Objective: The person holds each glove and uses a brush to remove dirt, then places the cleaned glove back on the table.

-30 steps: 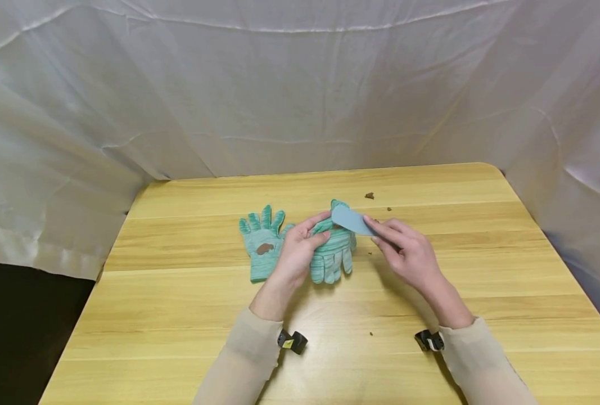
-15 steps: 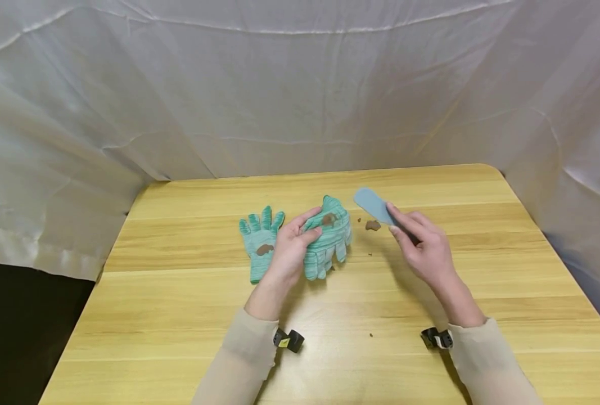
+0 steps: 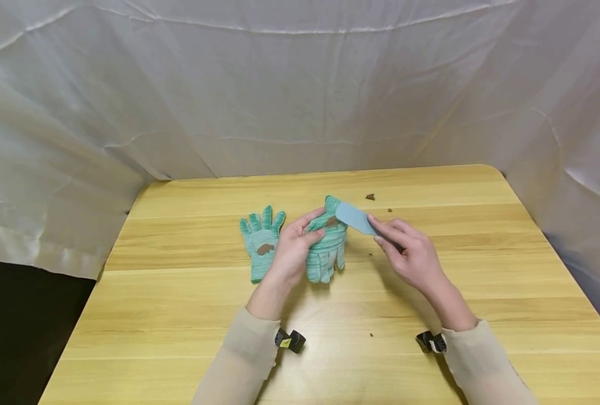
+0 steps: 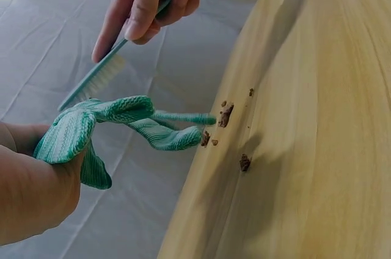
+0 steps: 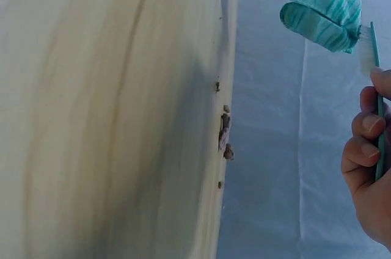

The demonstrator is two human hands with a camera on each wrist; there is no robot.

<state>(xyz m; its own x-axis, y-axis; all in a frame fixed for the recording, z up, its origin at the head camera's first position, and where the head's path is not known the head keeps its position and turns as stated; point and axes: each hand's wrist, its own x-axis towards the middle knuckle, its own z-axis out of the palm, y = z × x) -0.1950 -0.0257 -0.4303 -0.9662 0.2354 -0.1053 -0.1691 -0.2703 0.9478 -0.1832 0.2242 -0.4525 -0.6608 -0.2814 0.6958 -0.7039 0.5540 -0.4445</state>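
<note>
In the head view my left hand [image 3: 293, 247] grips a green striped knit glove [image 3: 325, 256], thumb on top and the glove's fingers hanging down. A brown dirt patch [image 3: 332, 221] shows on it, partly covered by a blue-green brush [image 3: 354, 218]. My right hand [image 3: 415, 256] pinches the brush by its handle. Pale bristles [image 4: 111, 71] face the glove in the left wrist view, and in the right wrist view the bristle end [image 5: 366, 42] meets the glove's edge. Left of my left hand, a matching glove [image 3: 259, 228] lies flat with its own brown patch [image 3: 265, 249].
Brown crumbs lie on the wooden table [image 3: 178, 315], including one piece [image 3: 370, 197] toward the back and a larger clump [image 4: 226, 114] below the held glove. A grey-white curtain [image 3: 300, 101] hangs behind the table and along both sides.
Half a second ago the brush was away from the held glove, up and to the right; it is now back over the dirt patch. The held glove has tilted slightly. The flat glove stays put.
</note>
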